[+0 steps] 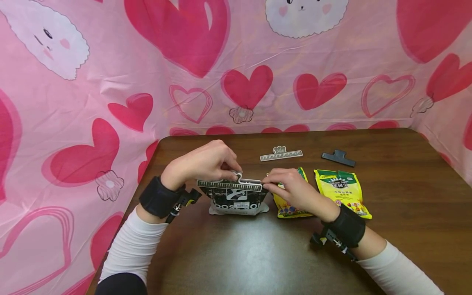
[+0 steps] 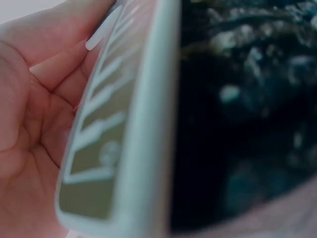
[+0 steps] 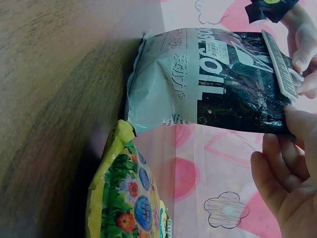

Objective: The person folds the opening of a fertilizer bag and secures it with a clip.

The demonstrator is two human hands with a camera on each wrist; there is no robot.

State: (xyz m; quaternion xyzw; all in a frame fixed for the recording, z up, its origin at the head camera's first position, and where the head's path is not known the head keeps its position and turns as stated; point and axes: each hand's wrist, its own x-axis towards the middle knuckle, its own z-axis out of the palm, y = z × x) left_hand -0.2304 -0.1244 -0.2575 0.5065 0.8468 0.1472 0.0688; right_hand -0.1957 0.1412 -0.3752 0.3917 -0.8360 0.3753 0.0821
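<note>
Wood-grain tbl (image 1: 236, 254); atop glossy blk/wht bag (image 1: 236, 207), flat clip (image 1: 225, 185) is gripped by L hand (image 1: 206, 162), corner pinched by R hand (image 1: 293, 187).

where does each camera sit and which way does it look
Head: worn on the head, facing forward and down at the table; left hand, right hand and white sleeves show.
Left wrist: very close to the clip and the bag; the left palm and fingers show.
Right wrist: turned sideways, looking across at the bag and a yellow packet; both hands show.
Shared: all three show clip and bag; head and right wrist share the packet.
</note>
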